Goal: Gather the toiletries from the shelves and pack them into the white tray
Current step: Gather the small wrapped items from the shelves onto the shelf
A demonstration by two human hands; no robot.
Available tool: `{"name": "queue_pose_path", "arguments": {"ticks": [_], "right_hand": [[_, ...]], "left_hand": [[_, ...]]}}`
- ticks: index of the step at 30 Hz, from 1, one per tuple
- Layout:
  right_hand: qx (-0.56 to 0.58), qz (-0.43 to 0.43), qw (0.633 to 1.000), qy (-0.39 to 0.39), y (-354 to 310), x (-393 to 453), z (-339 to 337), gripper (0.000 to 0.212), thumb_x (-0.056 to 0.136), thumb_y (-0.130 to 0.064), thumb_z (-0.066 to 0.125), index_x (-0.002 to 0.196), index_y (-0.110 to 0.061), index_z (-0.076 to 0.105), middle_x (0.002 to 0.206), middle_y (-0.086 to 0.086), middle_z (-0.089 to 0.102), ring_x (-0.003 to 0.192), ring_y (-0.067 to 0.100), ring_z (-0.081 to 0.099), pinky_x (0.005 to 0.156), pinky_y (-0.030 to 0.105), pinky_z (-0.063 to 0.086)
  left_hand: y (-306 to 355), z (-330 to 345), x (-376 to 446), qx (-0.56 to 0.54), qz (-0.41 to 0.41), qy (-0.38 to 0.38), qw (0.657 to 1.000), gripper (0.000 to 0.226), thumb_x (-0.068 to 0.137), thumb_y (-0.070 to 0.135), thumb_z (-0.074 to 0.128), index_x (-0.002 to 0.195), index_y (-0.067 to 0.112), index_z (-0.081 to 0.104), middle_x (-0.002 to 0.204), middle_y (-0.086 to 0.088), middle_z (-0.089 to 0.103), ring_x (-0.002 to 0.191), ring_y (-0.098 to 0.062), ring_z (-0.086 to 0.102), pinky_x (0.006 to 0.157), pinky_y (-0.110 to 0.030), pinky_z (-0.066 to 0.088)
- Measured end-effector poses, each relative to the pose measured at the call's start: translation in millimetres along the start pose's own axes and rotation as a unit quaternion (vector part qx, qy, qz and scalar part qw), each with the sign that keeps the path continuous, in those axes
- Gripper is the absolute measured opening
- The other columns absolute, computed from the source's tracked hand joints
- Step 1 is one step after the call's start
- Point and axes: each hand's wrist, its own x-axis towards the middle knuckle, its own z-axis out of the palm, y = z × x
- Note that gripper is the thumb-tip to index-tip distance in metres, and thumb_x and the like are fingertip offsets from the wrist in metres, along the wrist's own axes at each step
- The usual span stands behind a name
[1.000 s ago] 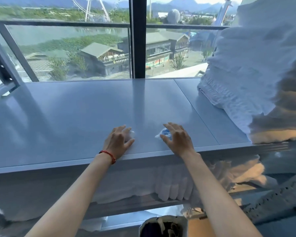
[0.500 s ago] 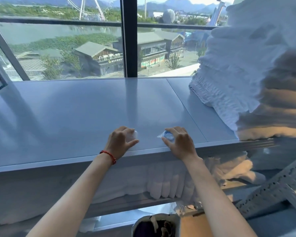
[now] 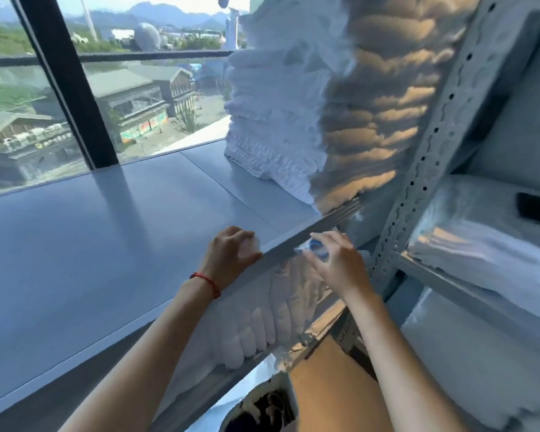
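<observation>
A big window [image 3: 106, 98] fills the back, with roofs and hills outside. In front of it lies a wide grey shelf [image 3: 106, 238], flat and mostly bare. At the right end of the shelf stands a tall stack of white towels [image 3: 278, 113], and part of it is in shadow with orange light on the folds. To the right is a grey post [image 3: 418, 182] with a row of small holes, and past it more white cloth [image 3: 487, 254] sits on another shelf. Under the grey shelf, a row of rolled white towels [image 3: 272, 316] shows just below the front edge. At the very bottom is a white tray [image 3: 281, 391], with dark things inside that are too blurry to name. Both arms reach up to the front edge of the shelf. The left hand [image 3: 231, 257] has a red string [image 3: 206, 282] on its wrist, and its fingers are curled around a small white packet [image 3: 253, 243] right at the edge. The right hand [image 3: 337, 263] is off the edge, just in front of it, and its fingers pinch a small clear packet [image 3: 315, 246] with blue on it. The two hands are near each other, and the tray is well below them.
</observation>
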Motion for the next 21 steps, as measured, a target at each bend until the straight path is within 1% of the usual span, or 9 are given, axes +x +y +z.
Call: {"name": "queue_pose_path", "arguments": {"ticks": [2,4,8,10,12,15,17,20,21], "right_hand": [[-0.021,0.038,0.999,0.024,7.1,-21.9,-16.0,0.031,0.081,-0.018,0.068,0.108,-0.004,0.063,0.105,0.015,0.063,0.101,0.031,0.055,0.080,0.036,0.046],[-0.047,0.079,0.994,0.058,10.7,-48.0,-32.3,0.029,0.080,-0.018,0.069,0.105,-0.004,0.064,0.102,0.014,0.064,0.097,0.031,0.057,0.075,0.034,0.046],[-0.108,0.165,0.973,0.118,9.9,-114.0,-65.9,0.029,0.079,-0.020,0.070,0.104,-0.006,0.065,0.100,0.012,0.065,0.094,0.029,0.057,0.070,0.029,0.046],[-0.133,0.209,0.959,0.139,7.2,-150.7,-83.3,0.029,0.078,-0.020,0.071,0.103,-0.006,0.066,0.098,0.011,0.066,0.092,0.028,0.058,0.068,0.033,0.049],[-0.154,0.249,0.944,0.156,2.2,-187.9,-100.9,0.029,0.076,-0.018,0.074,0.101,-0.006,0.066,0.094,0.011,0.066,0.089,0.028,0.059,0.067,0.030,0.049],[-0.185,0.304,0.916,0.186,-8.4,-245.7,-129.7,0.029,0.075,-0.017,0.074,0.100,-0.006,0.066,0.092,0.009,0.067,0.088,0.027,0.060,0.068,0.026,0.046],[-0.202,0.336,0.896,0.206,-18.4,-285.5,-151.0,0.028,0.074,-0.016,0.074,0.099,-0.005,0.066,0.092,0.010,0.067,0.088,0.028,0.060,0.070,0.025,0.046],[-0.222,0.372,0.868,0.241,-34.6,-349.5,-181.7,0.029,0.072,-0.013,0.076,0.098,-0.003,0.065,0.090,0.011,0.067,0.087,0.029,0.060,0.074,0.020,0.041],[-0.234,0.387,0.855,0.253,-40.8,-371.1,-192.3,0.031,0.072,-0.014,0.076,0.099,-0.004,0.065,0.091,0.010,0.067,0.088,0.029,0.060,0.075,0.022,0.042]], "left_hand": [[11.8,13.0,5.0,-0.021,0.036,-0.026,0.999,0.040,0.066,0.023,0.075,0.098,0.001,0.067,0.094,-0.022,0.065,0.083,-0.036,0.061,0.077,-0.038,0.047],[27.1,27.0,5.5,-0.043,0.077,-0.049,0.995,0.038,0.068,0.019,0.077,0.100,0.002,0.066,0.097,-0.021,0.064,0.086,-0.036,0.061,0.077,-0.036,0.046],[69.3,54.6,-7.1,-0.071,0.160,-0.115,0.978,0.040,0.073,0.027,0.073,0.108,0.009,0.063,0.103,-0.014,0.063,0.092,-0.030,0.057,0.080,-0.034,0.045],[93.0,68.8,-18.3,-0.095,0.202,-0.155,0.962,0.039,0.073,0.025,0.075,0.106,0.009,0.064,0.104,-0.015,0.063,0.091,-0.031,0.058,0.079,-0.036,0.047],[120.9,82.3,-33.4,-0.118,0.238,-0.190,0.945,0.035,0.072,0.022,0.075,0.102,0.007,0.065,0.101,-0.017,0.062,0.088,-0.033,0.058,0.076,-0.035,0.047],[168.1,98.5,-65.6,-0.145,0.279,-0.225,0.922,0.035,0.073,0.021,0.074,0.103,0.004,0.064,0.100,-0.017,0.063,0.090,-0.032,0.057,0.074,-0.029,0.041],[200.3,107.0,-91.4,-0.169,0.304,-0.252,0.903,0.037,0.075,0.022,0.073,0.106,0.005,0.064,0.102,-0.015,0.062,0.091,-0.030,0.057,0.077,-0.030,0.044],[247.3,120.4,-134.8,-0.196,0.355,-0.293,0.866,0.038,0.075,0.025,0.072,0.107,0.007,0.063,0.104,-0.013,0.062,0.090,-0.029,0.059,0.079,-0.035,0.050],[263.7,124.0,-150.5,-0.202,0.369,-0.305,0.855,0.037,0.075,0.024,0.072,0.106,0.006,0.063,0.103,-0.014,0.062,0.091,-0.030,0.059,0.078,-0.036,0.050]]}}
